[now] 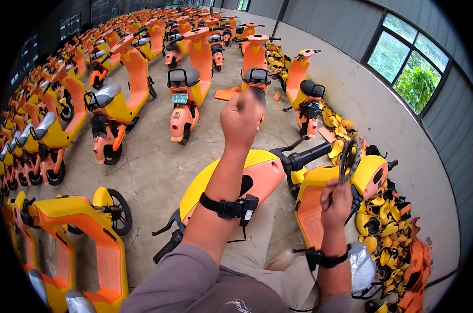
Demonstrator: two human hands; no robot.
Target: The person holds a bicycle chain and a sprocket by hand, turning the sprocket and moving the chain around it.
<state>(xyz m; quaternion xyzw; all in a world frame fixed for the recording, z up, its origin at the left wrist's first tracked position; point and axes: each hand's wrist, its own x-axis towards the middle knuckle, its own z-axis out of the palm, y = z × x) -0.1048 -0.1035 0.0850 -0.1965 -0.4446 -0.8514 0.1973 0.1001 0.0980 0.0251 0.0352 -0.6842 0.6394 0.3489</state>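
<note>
My left hand [241,117] is raised in front of me, its fingers curled closed. A small dark blur shows at its fingertips, too smeared to name. My right hand [336,202] is closed around the lower end of a dark flat metal piece with openings [349,160], which stands upright above the fist. Below and between my arms is the yellow and orange front of an electric scooter [262,169], with a black handlebar grip [310,156] between the two hands. A second yellow and orange scooter [312,208] stands behind my right hand.
Rows of orange and yellow scooters [195,68] fill the hall ahead and to the left. Loose yellow and orange body panels [387,219] lie heaped along the right wall. At lower left stand more scooter bodies [108,255]. Thin wires lie on the concrete floor [153,177].
</note>
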